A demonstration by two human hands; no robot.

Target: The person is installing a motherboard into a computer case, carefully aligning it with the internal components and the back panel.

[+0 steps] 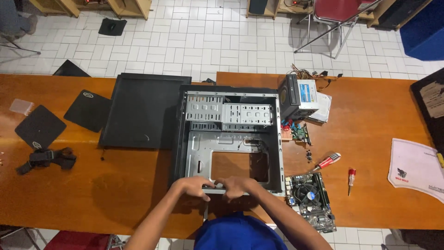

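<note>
Two hands clamped on the near edge of an open computer case.

Both the left hand point(192, 186) and the right hand point(237, 186) curled their fingers around the near rim of the empty computer case point(231, 139), which lay on its side in the middle of the wooden table point(115, 194). Its black side panel point(141, 111) lay flat just to the left. A motherboard point(311, 201) sat just beside the case's right corner, with two red-handled screwdrivers point(329, 161) further right and a power supply point(300, 98) at the far corner.

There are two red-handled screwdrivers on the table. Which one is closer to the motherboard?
The larger screwdriver, lying slanted just above the motherboard. The smaller screwdriver lies farther right.
</note>
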